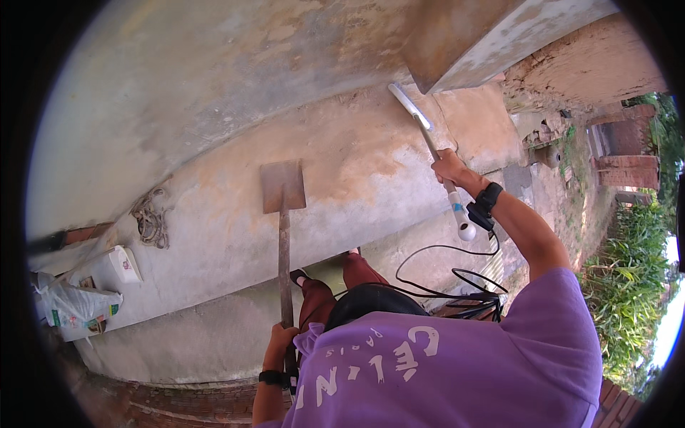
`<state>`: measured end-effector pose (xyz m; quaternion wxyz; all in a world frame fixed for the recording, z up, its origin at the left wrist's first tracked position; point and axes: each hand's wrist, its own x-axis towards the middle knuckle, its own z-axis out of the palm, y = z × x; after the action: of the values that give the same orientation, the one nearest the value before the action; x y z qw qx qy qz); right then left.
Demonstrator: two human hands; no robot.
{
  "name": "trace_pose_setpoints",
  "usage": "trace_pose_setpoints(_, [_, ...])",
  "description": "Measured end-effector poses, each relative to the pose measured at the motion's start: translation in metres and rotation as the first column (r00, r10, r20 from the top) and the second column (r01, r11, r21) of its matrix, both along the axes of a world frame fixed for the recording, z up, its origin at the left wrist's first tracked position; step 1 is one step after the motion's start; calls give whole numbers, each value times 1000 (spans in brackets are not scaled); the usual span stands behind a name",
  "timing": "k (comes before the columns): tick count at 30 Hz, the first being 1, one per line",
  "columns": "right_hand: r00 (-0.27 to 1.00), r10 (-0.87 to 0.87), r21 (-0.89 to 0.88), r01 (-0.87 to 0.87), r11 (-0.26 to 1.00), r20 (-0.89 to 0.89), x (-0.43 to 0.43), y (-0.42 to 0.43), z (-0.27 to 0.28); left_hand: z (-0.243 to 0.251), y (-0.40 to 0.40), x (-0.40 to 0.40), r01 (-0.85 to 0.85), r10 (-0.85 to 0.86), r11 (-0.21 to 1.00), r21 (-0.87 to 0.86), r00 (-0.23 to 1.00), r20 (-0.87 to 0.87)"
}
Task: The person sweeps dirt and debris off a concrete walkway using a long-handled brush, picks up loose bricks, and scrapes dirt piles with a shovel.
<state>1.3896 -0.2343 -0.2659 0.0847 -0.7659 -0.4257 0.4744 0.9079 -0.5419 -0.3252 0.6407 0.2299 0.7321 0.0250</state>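
Observation:
My left hand [281, 342], at the lower middle, grips the wooden handle of a square-bladed shovel [283, 188]. The shovel's rusty metal blade lies over the concrete ledge, farther out than the hand. At the upper right my right hand [452, 166] is wrapped around the pale pole of a long-handled floor tool [411, 106]. Its narrow white head is close to the foot of the wall; whether it is a squeegee or a broom I cannot tell. Blue tape and a white rounded knob mark the pole's near end.
A rope coil [152, 219], a white plastic scoop-like container [126, 265] and a plastic bag [80, 302] lie at the left. A concrete pillar [460, 48] juts from the wall. Black cable [471, 297] loops beside me from my right wrist. The ledge [225, 257] ends in a step near my feet.

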Motion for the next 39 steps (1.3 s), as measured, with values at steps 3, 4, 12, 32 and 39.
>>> trace_pose_setpoints(3, [986,160,-39,-158,987,48,12,-15,33,-10,-6,-5,28,-27,998,52,999,-26])
trace_pose_setpoints(4, [992,122,-60,-122,991,7,26,-17,42,-4,-1,-2,29,-28,998,53,999,-24])
trace_pose_setpoints(12, [946,-219,-118,195,974,-239,64,1,28,20,13,-2,-67,68,997,-43,997,38])
trace_pose_setpoints(32, [998,6,-83,-11,996,-65,27,5,17,20,11,3,2,-2,1000,-1,998,-61])
trace_pose_setpoints(39, [908,331,371,-223,902,-258,60,46,-105,19,19,3,27,-27,1000,15,999,-17])
